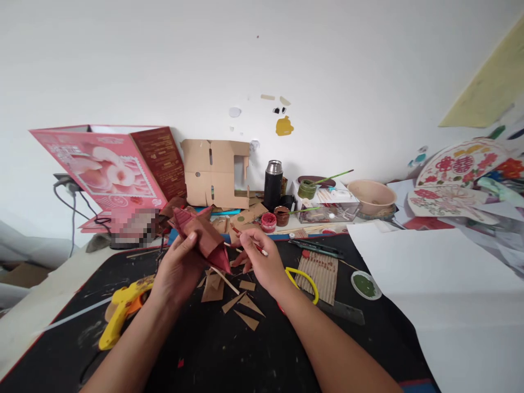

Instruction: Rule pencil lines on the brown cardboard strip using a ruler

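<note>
My left hand [180, 266] is closed around a painted cardboard model [204, 234], reddish brown with darker red pointed ends, held tilted above the black mat [229, 360]. In my right hand [260, 259] a thin red paintbrush [260, 249] is pinched, its tip near the model's right side. A thin wooden stick [226, 280] slants down just below the model. Under both hands lie several cardboard scraps [246, 320], some triangular. Small jars of red paint [268, 220] and brown paint [281, 215] stand behind my right hand.
A yellow glue gun [120, 314] lies left of my left forearm. Yellow-handled scissors [313, 286], corrugated cardboard [323, 273], a cutter knife [317, 248] and a lid with green paint [365, 285] lie to the right. A black thermos [273, 185] and pink box [110, 169] stand behind.
</note>
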{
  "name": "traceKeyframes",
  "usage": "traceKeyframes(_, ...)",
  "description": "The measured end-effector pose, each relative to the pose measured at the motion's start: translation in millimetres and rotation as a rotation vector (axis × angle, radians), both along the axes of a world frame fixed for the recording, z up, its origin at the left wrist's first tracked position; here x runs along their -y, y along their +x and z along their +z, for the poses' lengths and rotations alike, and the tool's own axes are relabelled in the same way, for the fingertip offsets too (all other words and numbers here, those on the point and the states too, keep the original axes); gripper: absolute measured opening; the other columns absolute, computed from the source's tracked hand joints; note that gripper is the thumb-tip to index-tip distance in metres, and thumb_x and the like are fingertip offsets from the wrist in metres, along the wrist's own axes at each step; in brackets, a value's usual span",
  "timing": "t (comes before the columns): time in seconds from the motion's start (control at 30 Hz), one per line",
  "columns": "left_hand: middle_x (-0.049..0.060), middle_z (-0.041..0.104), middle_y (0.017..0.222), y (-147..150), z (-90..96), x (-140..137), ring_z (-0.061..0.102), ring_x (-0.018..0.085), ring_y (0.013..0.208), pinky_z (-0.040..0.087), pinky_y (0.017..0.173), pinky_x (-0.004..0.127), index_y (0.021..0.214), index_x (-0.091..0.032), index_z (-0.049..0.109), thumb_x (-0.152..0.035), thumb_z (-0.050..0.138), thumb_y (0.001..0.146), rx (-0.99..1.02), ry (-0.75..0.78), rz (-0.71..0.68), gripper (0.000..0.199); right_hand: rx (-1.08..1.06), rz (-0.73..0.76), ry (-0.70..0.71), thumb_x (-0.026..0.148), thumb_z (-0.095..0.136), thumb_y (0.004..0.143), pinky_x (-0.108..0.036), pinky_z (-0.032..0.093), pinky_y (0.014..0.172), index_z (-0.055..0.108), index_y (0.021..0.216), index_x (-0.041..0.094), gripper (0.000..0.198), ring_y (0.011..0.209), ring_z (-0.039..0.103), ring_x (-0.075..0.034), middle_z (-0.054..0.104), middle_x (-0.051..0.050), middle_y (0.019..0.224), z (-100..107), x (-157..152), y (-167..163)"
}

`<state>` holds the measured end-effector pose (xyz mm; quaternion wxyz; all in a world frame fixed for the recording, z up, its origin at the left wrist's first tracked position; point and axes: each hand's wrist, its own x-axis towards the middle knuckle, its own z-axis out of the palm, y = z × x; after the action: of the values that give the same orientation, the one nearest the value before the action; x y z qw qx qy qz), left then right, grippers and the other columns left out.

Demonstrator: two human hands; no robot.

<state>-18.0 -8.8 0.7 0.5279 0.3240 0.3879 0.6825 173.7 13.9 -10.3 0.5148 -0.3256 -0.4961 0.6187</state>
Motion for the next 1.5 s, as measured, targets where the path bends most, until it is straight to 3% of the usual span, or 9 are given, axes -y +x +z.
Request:
traceKeyframes(0.13,0.010,0.080,0.136,0,3.5,-3,0.074,0.034,0.127,0.066,0.102,0.042,0.127,-0.021,0.081,-0.051,0.089,0.085,0.050,0.015,0.017,0.052,0.031,0.084,0.006,0.081,0.079,0.087,-0.022,0.047,0.043,0.073,0.103,0.025,0.058,0.058,0.074,-0.016,0.076,-0.002,0.092,-3,6,-4)
traceKeyframes(0.33,0.009,0.081,0.134,0,-0.5,-4,0.073,0.033,0.129,0.066,0.102,0.039,0.126,-0.021,0.082,-0.046,0.084,0.091,0.100,0.007,0.055,0.043,0.063,0.117,-0.011,0.072,0.085,0.086,-0.021,0.047,0.043,0.071,0.106,0.025,0.053,0.055,0.073,-0.014,0.077,-0.002,0.094,-8,8,-8)
traceKeyframes(0.5,0.008,0.083,0.129,-1,-7.1,-5,0.076,0.029,0.122,0.065,0.099,0.036,0.124,-0.021,0.082,-0.041,0.087,0.090,0.138,-0.002,0.058,0.040,0.069,0.079,-0.033,0.068,0.087,0.085,-0.020,0.046,0.042,0.069,0.099,0.024,0.049,0.053,0.072,-0.015,0.077,0.000,0.085,-5,5,-6)
traceKeyframes(0.63,0.009,0.083,0.123,2,-5.9,-5,0.078,0.029,0.115,0.066,0.096,0.036,0.134,-0.020,0.077,-0.043,0.091,0.088,0.156,0.007,0.023,0.054,0.055,0.072,-0.025,0.067,0.088,0.083,-0.019,0.047,0.043,0.070,0.099,0.023,0.050,0.053,0.073,-0.014,0.077,0.001,0.084,-2,5,-4)
traceKeyframes(0.77,0.010,0.083,0.126,4,-0.9,-4,0.078,0.029,0.115,0.067,0.095,0.037,0.135,-0.020,0.077,-0.050,0.091,0.088,0.189,0.006,-0.003,0.058,0.024,0.015,-0.043,0.067,0.091,0.079,-0.019,0.046,0.041,0.071,0.095,0.022,0.052,0.051,0.072,-0.014,0.076,0.001,0.076,1,1,-1)
traceKeyframes(0.9,0.008,0.083,0.126,3,3.1,-4,0.079,0.023,0.109,0.067,0.100,0.039,0.126,-0.024,0.080,-0.057,0.072,0.104,0.244,-0.023,0.010,0.041,-0.041,-0.101,-0.073,0.068,0.093,0.075,-0.020,0.046,0.040,0.072,0.089,0.021,0.053,0.049,0.072,-0.016,0.076,0.000,0.071,4,-7,5)
traceKeyframes(1.03,0.008,0.084,0.117,3,5.5,-5,0.079,0.020,0.099,0.067,0.100,0.038,0.123,-0.022,0.080,-0.051,0.059,0.112,0.274,-0.066,0.019,0.037,-0.079,-0.173,-0.082,0.072,0.090,0.077,-0.019,0.048,0.040,0.072,0.090,0.021,0.055,0.048,0.070,-0.015,0.075,0.000,0.067,5,-14,12)
traceKeyframes(1.37,0.009,0.083,0.111,6,5.4,-6,0.079,0.020,0.092,0.069,0.080,0.031,0.114,-0.022,0.080,-0.043,0.070,0.107,0.292,-0.077,0.054,0.024,-0.138,-0.253,-0.096,0.081,0.089,0.072,-0.019,0.044,0.036,0.072,0.086,0.019,0.066,0.041,0.066,-0.014,0.072,0.001,0.059,4,-20,13)
traceKeyframes(1.5,0.008,0.083,0.115,3,2.2,-8,0.079,0.019,0.093,0.069,0.084,0.031,0.110,-0.022,0.079,-0.045,0.072,0.106,0.298,-0.050,0.117,0.024,-0.149,-0.283,-0.090,0.085,0.085,0.075,-0.019,0.044,0.036,0.071,0.087,0.019,0.068,0.042,0.066,-0.014,0.076,-0.002,0.066,4,-20,14)
